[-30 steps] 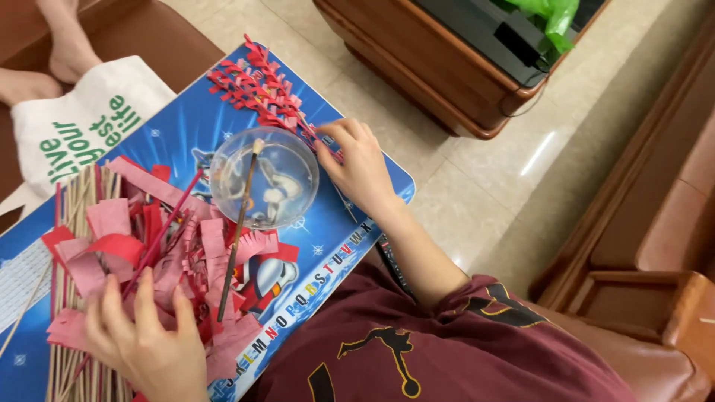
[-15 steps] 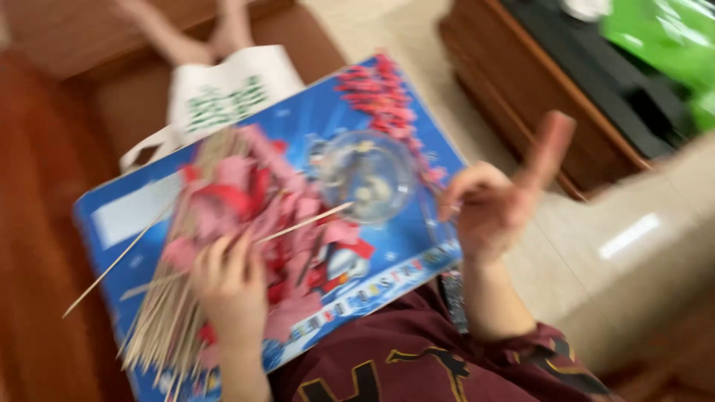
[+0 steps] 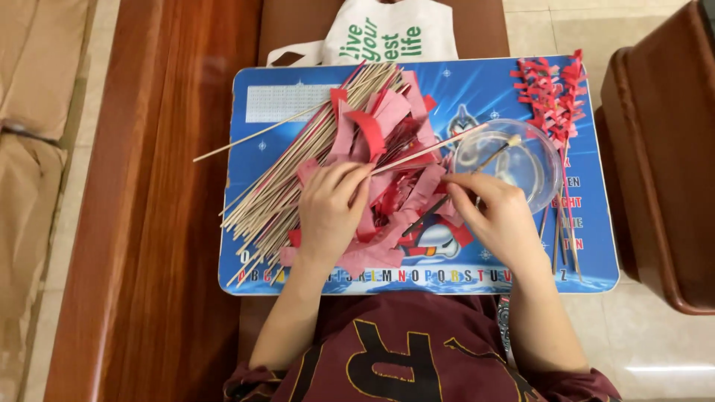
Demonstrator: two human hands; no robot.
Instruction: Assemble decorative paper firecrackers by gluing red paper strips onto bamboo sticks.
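Fingers (image 3: 350, 179) of the left hand (image 3: 328, 212) pinch a thin bamboo stick (image 3: 428, 149) over the pink paper strips (image 3: 395, 186) on the blue worktop (image 3: 477, 89), beside the loose stick bundle (image 3: 298, 171). Further right, the right hand (image 3: 499, 216) rests curled against the clear bowl (image 3: 514, 160); whether it grips anything I cannot tell.

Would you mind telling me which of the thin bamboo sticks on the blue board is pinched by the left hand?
The single thin bamboo stick slanting from the left hand toward the clear plastic bowl; the others lie loose in a fanned pile.
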